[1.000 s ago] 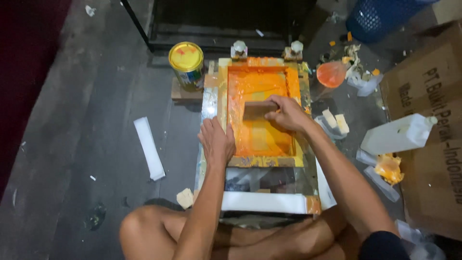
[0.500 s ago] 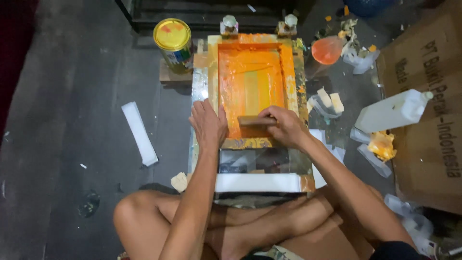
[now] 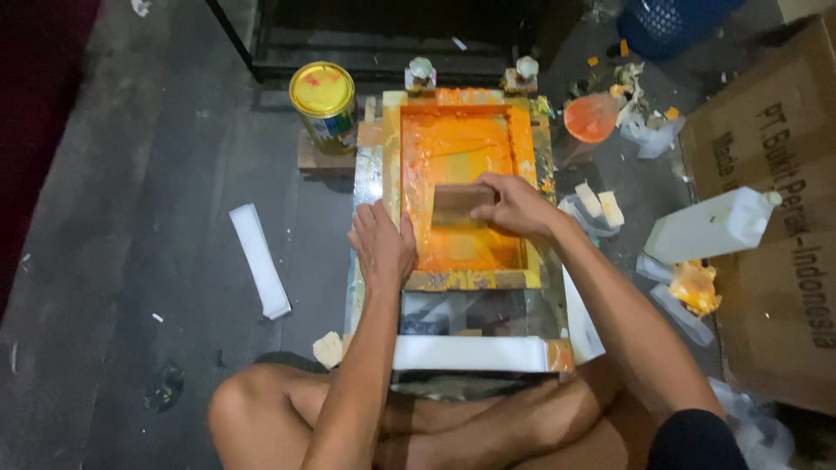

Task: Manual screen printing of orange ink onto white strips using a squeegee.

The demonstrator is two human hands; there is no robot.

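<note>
Obs. — your right hand [image 3: 515,207] and the squeegee [image 3: 460,206] now sit near the middle of the screen-printing frame [image 3: 461,187]; half a second ago they were lower, close to the near edge, and a second ago they were up in the middle again. So the blade has gone down the mesh and come partway back — a return stroke through the orange ink [image 3: 453,144], which coats the whole mesh.

Right hand: fingers curled and clamped on the squeegee's top edge, blade across the mesh, touching it.

Left hand [image 3: 381,244]: flat, fingers together, pressed on the left rail of the frame — it holds nothing, it pins the frame. Position unchanged across the three pictures.

Frame lies on the low printing board on the floor, before your crossed legs. Yellow-lidded tin [image 3: 323,97] stands just beside the far left corner; white plastic jug [image 3: 712,226] lies well to the right, near the cardboard box [image 3: 775,200].
</note>
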